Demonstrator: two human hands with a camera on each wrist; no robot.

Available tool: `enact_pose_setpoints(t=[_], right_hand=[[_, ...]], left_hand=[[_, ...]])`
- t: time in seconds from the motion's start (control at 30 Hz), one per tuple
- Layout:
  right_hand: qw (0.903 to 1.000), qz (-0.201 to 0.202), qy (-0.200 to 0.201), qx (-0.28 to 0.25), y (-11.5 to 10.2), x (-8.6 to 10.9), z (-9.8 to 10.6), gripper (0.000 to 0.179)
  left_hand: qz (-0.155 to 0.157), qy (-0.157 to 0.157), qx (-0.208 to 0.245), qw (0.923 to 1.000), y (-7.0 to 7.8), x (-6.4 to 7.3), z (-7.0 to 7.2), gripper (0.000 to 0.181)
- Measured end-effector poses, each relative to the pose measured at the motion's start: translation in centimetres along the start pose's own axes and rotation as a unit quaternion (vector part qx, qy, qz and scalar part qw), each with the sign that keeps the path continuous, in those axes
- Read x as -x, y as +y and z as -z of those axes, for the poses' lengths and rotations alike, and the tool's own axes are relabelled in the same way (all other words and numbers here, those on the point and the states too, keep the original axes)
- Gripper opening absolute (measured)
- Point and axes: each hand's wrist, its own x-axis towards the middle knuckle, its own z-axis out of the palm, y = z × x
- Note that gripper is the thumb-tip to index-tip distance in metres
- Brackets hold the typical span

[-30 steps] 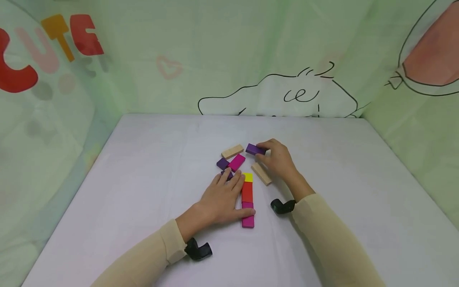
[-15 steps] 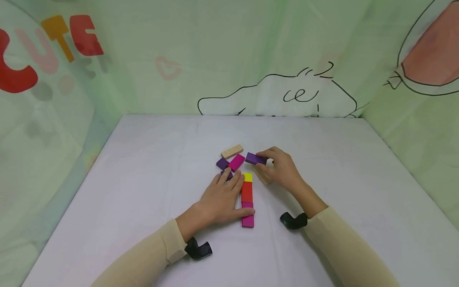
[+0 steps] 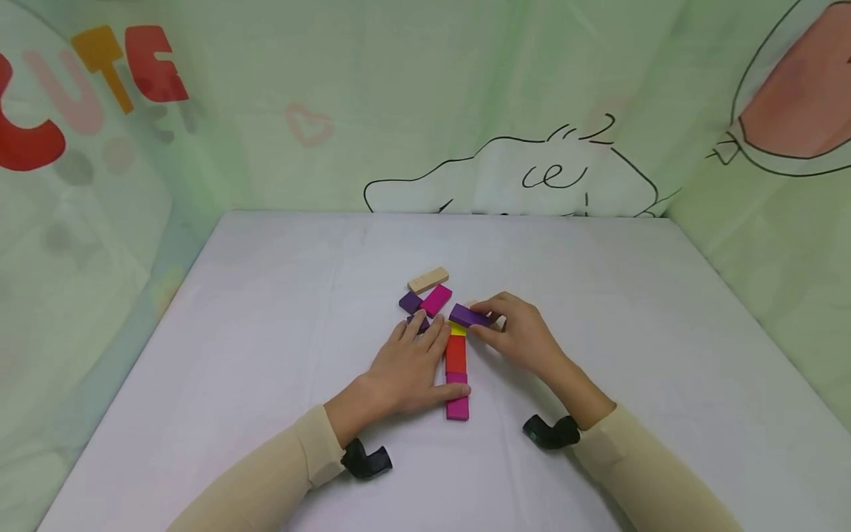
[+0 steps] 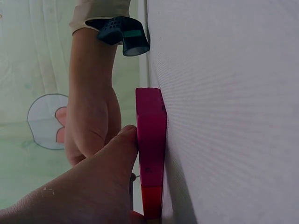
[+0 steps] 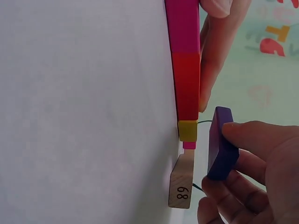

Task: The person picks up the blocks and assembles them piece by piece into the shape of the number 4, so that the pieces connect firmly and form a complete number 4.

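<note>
My right hand point(image 3: 521, 332) pinches a purple block point(image 3: 464, 315) between thumb and fingers; the right wrist view shows the purple block point(image 5: 221, 149) raised off the tabletop. In the head view it overlaps the far end of a row made of a yellow block point(image 3: 458, 331), a red block point(image 3: 456, 355) and a magenta block point(image 3: 457, 409). My left hand point(image 3: 407, 369) lies with spread, straight fingers along the row's left side. Its thumb lies across the magenta part, and its fingertips reach the yellow block and a dark purple block point(image 3: 417, 323) partly hidden beneath them.
Beyond the left fingertips lie a loose magenta block point(image 3: 436, 301), another dark purple block point(image 3: 410, 302) and a plain wooden block point(image 3: 428, 280). A second wooden block point(image 5: 181, 184) with a printed number lies past the row, mostly hidden by the right hand in the head view.
My right hand has brought the purple block toward me and slightly left, from beside the wooden blocks to the row's yellow end. My left hand has kept its place.
</note>
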Motion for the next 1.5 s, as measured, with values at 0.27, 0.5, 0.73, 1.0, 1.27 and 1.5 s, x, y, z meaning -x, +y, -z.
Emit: enact_pose_setpoints(t=[0.27, 0.5, 0.73, 1.0, 1.27, 1.5], right_hand=[[0.9997, -0.012, -0.017, -0.01, -0.7, 0.8, -0.2, 0.035], [0.9993, -0.018, -0.021, -0.024, -0.9, 1.3, -0.4, 0.034], [0.9998, 0.001, -0.007, -0.018, -0.5, 1.5, -0.4, 0.034], [0.9994, 0.004, -0.004, 0.035, 0.1, 1.6, -0.1, 0.036], [0.9992, 0.017, 0.004, 0.036, 0.8, 1.7, 0.3, 0.034], [0.9993, 0.008, 0.003, 0.035, 1.4, 1.6, 0.5, 0.034]], left_hand=[[0.001, 0.002, 0.004, 1.0, 0.0, 0.0, 0.1, 0.1], [0.0, -0.002, 0.005, 1.0, 0.1, 0.0, 0.2, 0.1], [0.0, -0.002, 0.009, 1.0, 0.0, 0.0, 0.2, 0.101], [0.002, -0.006, 0.008, 0.9999, 0.1, 0.1, 0.3, 0.102], [0.003, -0.007, 0.009, 0.9999, 0.1, 0.1, 0.2, 0.102], [0.003, -0.01, 0.008, 0.9999, 0.1, 0.1, 0.2, 0.101]])
